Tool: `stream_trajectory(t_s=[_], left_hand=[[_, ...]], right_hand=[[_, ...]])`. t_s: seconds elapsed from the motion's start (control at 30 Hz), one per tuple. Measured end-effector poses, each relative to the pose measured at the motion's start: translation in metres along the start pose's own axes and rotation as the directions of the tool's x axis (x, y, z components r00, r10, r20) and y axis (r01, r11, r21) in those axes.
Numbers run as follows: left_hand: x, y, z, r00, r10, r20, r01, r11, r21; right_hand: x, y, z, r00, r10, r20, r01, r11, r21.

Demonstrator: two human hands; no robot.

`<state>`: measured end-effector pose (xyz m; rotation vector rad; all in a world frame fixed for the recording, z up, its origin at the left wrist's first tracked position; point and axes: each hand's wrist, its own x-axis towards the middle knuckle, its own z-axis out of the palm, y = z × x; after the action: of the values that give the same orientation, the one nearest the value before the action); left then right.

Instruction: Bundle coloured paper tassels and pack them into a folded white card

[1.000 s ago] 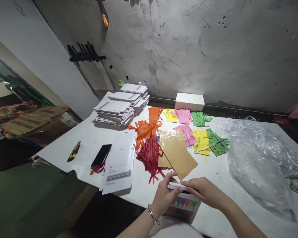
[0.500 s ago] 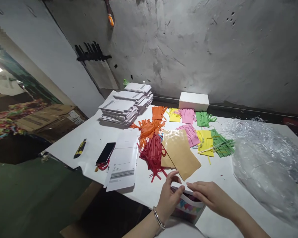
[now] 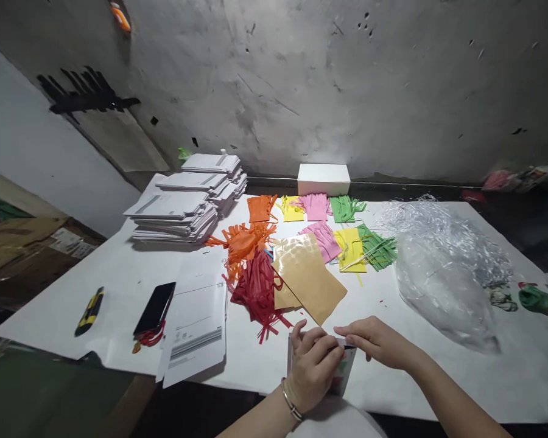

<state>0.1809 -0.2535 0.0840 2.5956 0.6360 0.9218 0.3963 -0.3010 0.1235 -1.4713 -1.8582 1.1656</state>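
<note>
A small white box (image 3: 344, 378) with coloured printing stands upright at the table's front edge, close to my body. My left hand (image 3: 314, 365) lies across its top and left side, fingers bent round it and hiding much of it. At the upper right corner, the fingers of my right hand (image 3: 378, 342) press together on the top edge. Beyond the hands, two brown envelopes (image 3: 308, 277) overlap on the table. Beside them lie dark red fringed tassels (image 3: 257, 286) and orange ones (image 3: 245, 240).
White flat cartons (image 3: 171, 207) are stacked at back left; more lie near a phone (image 3: 155, 309) and a yellow-black cutter (image 3: 90, 311). Pink, yellow and green tassels (image 3: 379, 246) lie before a white box (image 3: 323, 179). A clear plastic bag (image 3: 442, 292) of shiny strands spreads at right.
The view has turned right. My left hand has shifted from the box's upper left edge to over its top and front. The box's top opening is now mostly covered. My right hand stays at its corner.
</note>
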Motion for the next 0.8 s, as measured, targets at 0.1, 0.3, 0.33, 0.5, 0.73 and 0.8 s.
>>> stream_trajectory(t_s=[0.1,0.3,0.33,0.5,0.73,0.8], left_hand=[[0.006,0.001,0.001,0.999,0.042,-0.021,-0.042,0.999,-0.014],[0.01,0.003,-0.004,0.996,-0.009,-0.09,0.008,1.0,-0.019],[0.01,0.003,-0.005,0.996,-0.014,-0.088,0.012,1.0,-0.023],[0.01,0.003,-0.016,1.0,0.008,-0.026,-0.009,1.0,-0.029],[-0.003,-0.024,-0.036,0.998,-0.033,-0.052,0.029,0.997,-0.075],[-0.005,-0.034,-0.036,0.998,0.003,-0.06,-0.013,0.985,-0.175]], right_hand=[[0.0,-0.002,0.0,0.999,-0.041,-0.008,0.041,0.998,-0.047],[-0.006,-0.004,0.012,0.986,-0.159,-0.043,0.15,0.975,-0.166],[-0.008,-0.002,0.015,0.984,-0.171,-0.051,0.16,0.972,-0.172],[-0.012,0.003,0.02,0.971,-0.22,-0.095,0.193,0.953,-0.234],[-0.012,0.01,0.034,0.89,-0.397,-0.226,0.242,0.829,-0.504],[-0.009,0.014,0.045,0.825,-0.47,-0.313,0.263,0.811,-0.522]])
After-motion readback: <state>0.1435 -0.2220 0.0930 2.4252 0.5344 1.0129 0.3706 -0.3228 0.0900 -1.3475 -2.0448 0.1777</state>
